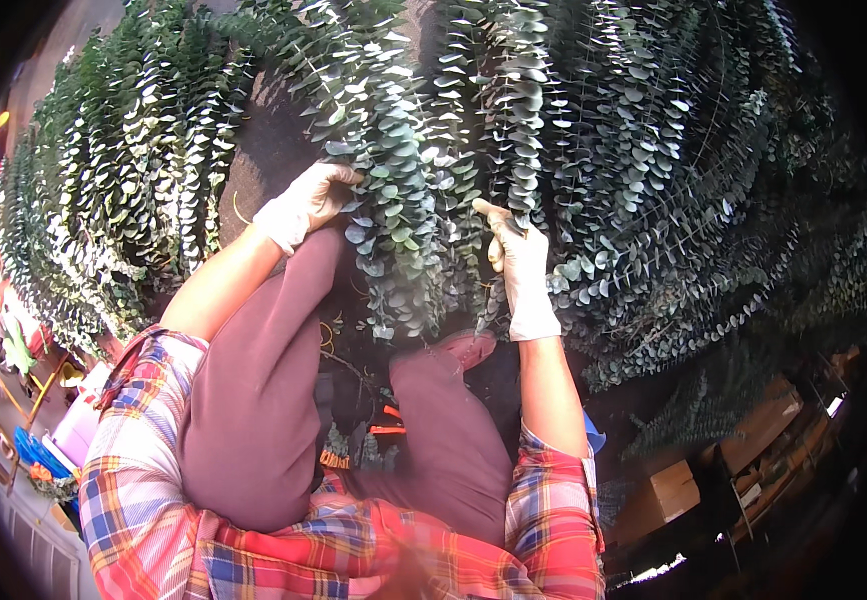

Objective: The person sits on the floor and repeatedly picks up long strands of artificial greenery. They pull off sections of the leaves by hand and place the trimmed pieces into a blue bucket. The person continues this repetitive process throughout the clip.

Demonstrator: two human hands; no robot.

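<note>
Long eucalyptus stems with round grey-green leaves spread before me, their tips toward my lap. My left hand, in a whitish glove, is closed at the left edge of the middle bunch, its fingertips against the leaves; its palm side is hidden. My right hand, gloved the same way, is closed round the lower end of a single eucalyptus stem, the index finger stretching left toward the middle bunch. Between both hands the middle stems hang down near my knee and reddish shoe.
More eucalyptus stems lie in thick rows at left and right. Two bright orange prongs show between my legs. Cardboard boxes stand at lower right; a blue item and a lilac container are at lower left.
</note>
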